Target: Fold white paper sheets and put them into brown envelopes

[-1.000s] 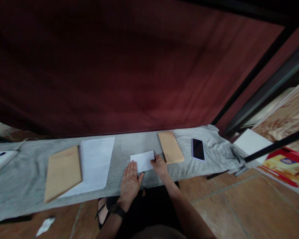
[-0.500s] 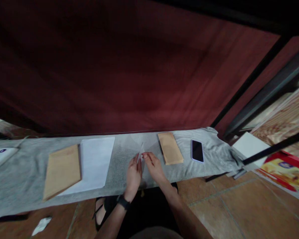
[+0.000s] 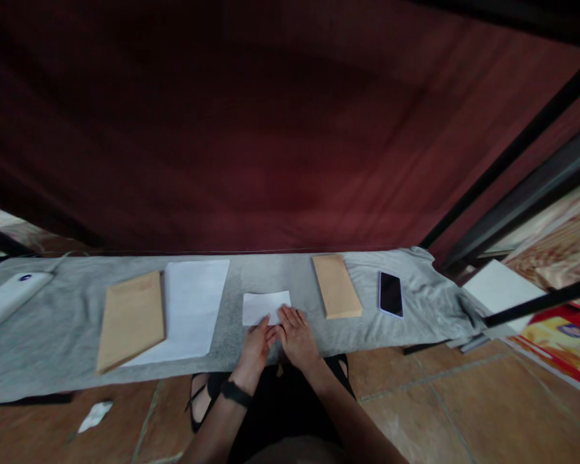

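A small white paper (image 3: 261,308), apparently folded, lies flat on the grey cloth in front of me. My left hand (image 3: 255,345), with a dark band at the wrist, is at the paper's near edge, its thumb on the paper and its fingers closed beside it. My right hand (image 3: 297,336) lies flat with its fingers stretched over the paper's near right corner. The fingertips of both hands almost meet. Left of the paper is a larger white sheet (image 3: 196,303), partly under a brown envelope (image 3: 133,316). To the right lie narrow brown envelopes (image 3: 337,287).
A phone (image 3: 391,294) lies on the right of the grey cloth (image 3: 420,309). At the far left is a white device (image 3: 14,299) with a cable. A dark red curtain (image 3: 251,161) hangs behind. A red and yellow box (image 3: 560,338) stands at the lower right.
The small paper was held up edge-on between my hands; now it lies flat on the cloth. My right hand has come down onto it, and both hands are slightly nearer me.
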`<state>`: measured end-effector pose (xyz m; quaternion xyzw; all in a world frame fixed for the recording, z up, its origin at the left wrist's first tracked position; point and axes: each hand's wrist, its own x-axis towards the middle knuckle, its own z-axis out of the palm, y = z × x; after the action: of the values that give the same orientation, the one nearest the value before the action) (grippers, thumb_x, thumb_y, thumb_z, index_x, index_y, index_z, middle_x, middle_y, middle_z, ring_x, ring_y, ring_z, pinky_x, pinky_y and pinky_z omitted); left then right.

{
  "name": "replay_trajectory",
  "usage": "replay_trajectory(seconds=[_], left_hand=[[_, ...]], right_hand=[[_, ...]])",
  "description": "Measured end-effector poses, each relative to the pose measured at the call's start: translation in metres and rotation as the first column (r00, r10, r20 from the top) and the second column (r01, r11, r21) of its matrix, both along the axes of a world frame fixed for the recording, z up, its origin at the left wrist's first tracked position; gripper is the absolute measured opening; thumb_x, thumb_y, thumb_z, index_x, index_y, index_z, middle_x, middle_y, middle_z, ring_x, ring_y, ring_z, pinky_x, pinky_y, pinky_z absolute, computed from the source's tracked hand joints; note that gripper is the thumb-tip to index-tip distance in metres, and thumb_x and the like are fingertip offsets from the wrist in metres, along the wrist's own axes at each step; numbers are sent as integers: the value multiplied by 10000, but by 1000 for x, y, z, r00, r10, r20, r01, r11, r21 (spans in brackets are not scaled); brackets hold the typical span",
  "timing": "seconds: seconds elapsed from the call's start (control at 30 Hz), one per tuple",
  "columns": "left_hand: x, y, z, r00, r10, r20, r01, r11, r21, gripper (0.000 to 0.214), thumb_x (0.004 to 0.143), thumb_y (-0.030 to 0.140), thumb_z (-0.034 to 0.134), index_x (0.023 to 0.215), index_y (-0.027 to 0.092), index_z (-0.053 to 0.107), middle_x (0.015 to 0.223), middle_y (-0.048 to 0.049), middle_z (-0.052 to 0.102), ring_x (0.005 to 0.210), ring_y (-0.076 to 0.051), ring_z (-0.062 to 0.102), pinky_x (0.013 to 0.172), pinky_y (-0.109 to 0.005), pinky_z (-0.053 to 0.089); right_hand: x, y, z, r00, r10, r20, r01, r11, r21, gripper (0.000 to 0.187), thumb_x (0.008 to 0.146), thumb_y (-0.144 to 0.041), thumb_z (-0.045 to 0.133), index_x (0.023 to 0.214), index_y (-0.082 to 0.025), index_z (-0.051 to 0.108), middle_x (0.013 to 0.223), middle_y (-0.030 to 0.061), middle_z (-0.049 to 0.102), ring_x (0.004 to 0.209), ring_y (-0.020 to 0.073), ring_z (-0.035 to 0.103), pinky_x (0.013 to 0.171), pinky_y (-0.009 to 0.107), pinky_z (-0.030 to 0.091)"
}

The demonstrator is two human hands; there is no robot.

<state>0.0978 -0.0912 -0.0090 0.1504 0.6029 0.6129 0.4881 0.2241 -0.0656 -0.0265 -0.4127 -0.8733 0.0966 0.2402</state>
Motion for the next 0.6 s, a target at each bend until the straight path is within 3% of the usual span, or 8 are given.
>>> replay_trajectory(seconds=[0.13, 0.27, 0.47, 0.6], left_hand=[[-20, -4, 5, 991, 118, 68, -112, 989, -95, 78, 921, 179, 547, 853, 171, 584, 744, -46, 719, 669, -158, 720, 743, -366, 632], [-38, -7, 8, 979, 198, 48, -189, 971, -147, 83, 850, 100, 612, 811, 167, 582, 750, -28, 708, 614, -136, 688, 751, -379, 633], [-38, -12, 9, 977, 211, -13, -211, 969, -127, 62, 812, 78, 622, 825, 136, 640, 776, -32, 715, 631, -137, 689, 716, -350, 627], [-35, -13, 17, 967, 235, -97, -244, 966, -90, 70, 808, 133, 642, 868, 125, 675, 800, -35, 729, 613, -129, 673, 649, -295, 608]], right_hand=[[1, -4, -4, 999, -18, 46, 16, 999, 43, 521, 1031, -367, 487, 1499, -141, 446, 1525, 115, 483, 1407, 256, 456, 1188, 468, 334], [3, -6, -9, 996, -54, 68, 48, 995, 84, 589, 1024, -383, 489, 1531, -103, 380, 1551, 143, 438, 1420, 276, 433, 1190, 481, 316], [10, -3, -16, 992, -97, 75, 88, 989, 119, 602, 1016, -376, 493, 1531, -89, 374, 1538, 162, 456, 1415, 288, 435, 1186, 489, 314], [12, -2, -8, 989, -142, 48, 137, 986, 95, 592, 984, -333, 517, 1507, -74, 417, 1524, 174, 474, 1420, 296, 425, 1180, 483, 331]])
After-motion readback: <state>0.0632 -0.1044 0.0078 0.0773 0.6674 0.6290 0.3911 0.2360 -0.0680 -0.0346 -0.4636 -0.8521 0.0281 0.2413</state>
